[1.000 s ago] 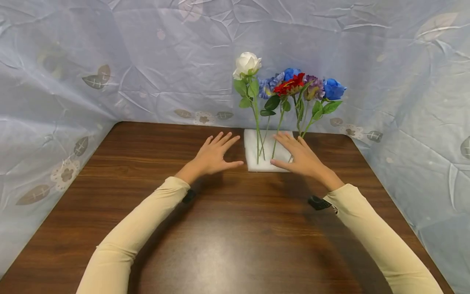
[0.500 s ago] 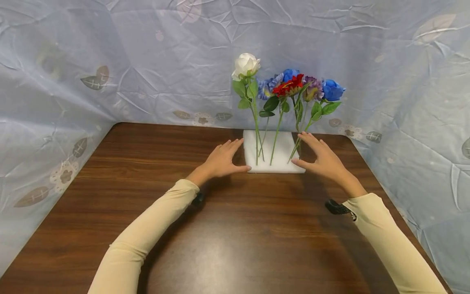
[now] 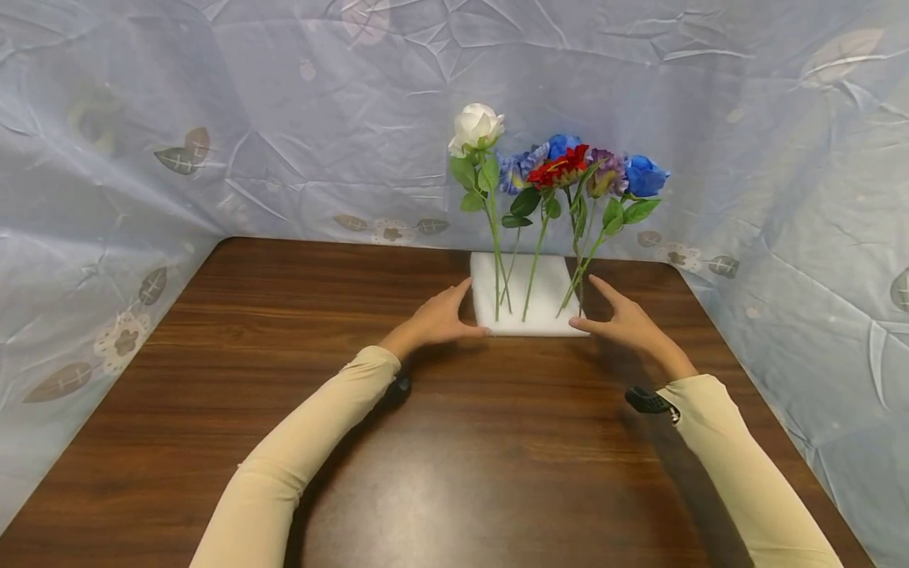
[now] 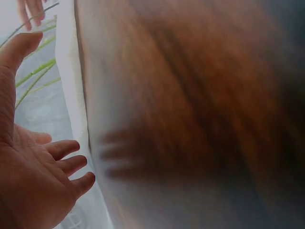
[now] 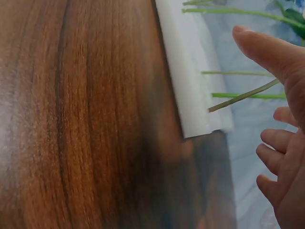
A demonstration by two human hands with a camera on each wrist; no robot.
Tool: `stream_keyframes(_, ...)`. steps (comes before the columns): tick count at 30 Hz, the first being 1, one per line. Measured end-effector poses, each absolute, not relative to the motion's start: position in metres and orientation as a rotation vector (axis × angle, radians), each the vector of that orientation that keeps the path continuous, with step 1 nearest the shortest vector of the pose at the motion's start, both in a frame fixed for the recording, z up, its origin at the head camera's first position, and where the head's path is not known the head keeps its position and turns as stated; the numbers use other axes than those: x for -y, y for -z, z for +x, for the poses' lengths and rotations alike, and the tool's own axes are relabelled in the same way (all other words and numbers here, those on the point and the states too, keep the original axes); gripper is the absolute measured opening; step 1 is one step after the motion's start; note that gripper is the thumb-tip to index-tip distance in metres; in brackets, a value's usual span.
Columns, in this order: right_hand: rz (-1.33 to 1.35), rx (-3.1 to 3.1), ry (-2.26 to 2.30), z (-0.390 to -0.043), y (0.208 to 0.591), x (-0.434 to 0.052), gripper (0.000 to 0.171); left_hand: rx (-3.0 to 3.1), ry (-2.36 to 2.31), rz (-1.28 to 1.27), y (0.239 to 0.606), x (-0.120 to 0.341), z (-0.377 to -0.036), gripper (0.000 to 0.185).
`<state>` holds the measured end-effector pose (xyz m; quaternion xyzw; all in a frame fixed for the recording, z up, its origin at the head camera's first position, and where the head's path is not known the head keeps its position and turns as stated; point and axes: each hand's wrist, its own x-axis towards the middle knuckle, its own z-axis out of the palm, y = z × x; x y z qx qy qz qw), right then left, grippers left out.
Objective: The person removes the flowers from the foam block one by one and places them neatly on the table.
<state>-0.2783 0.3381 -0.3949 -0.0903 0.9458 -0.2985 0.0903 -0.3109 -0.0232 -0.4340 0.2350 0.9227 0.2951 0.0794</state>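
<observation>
A white foam block (image 3: 541,325) lies near the back of the table, with several artificial flowers standing in it. They include a white rose (image 3: 477,128), a red flower (image 3: 557,167), a purple flower (image 3: 605,171) and a blue rose (image 3: 645,176). My left hand (image 3: 440,317) is at the block's left side, thumb by the front left corner; whether it touches is unclear. At the right side, my right hand (image 3: 630,323) has its thumb apart from its fingers. In the right wrist view, the right hand (image 5: 291,143) grips nothing, near the stems (image 5: 243,97).
The brown wooden table (image 3: 426,457) reaches forward from the block. Behind it and along both sides hangs a pale blue patterned cloth (image 3: 319,118), close behind the flowers. A black wrist device (image 3: 648,400) sits under the right sleeve.
My left hand has moved right, up to the block's left side. The right hand has moved right, from in front of the stems to the block's right side. The flowers stay put.
</observation>
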Motion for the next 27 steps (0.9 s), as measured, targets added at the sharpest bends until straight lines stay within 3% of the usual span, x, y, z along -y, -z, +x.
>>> stream_keyframes(14,-0.303,-2.774,0.852,-0.304,0.429,-0.339,0.107,-2.696,-0.813,0.694,0.439,0.008,-0.320,0.116)
stream_keyframes(27,-0.336,-2.781,0.893,-0.305,0.431,-0.327,0.097,-2.652,-0.792,0.749,0.431,0.009,-0.325,0.103)
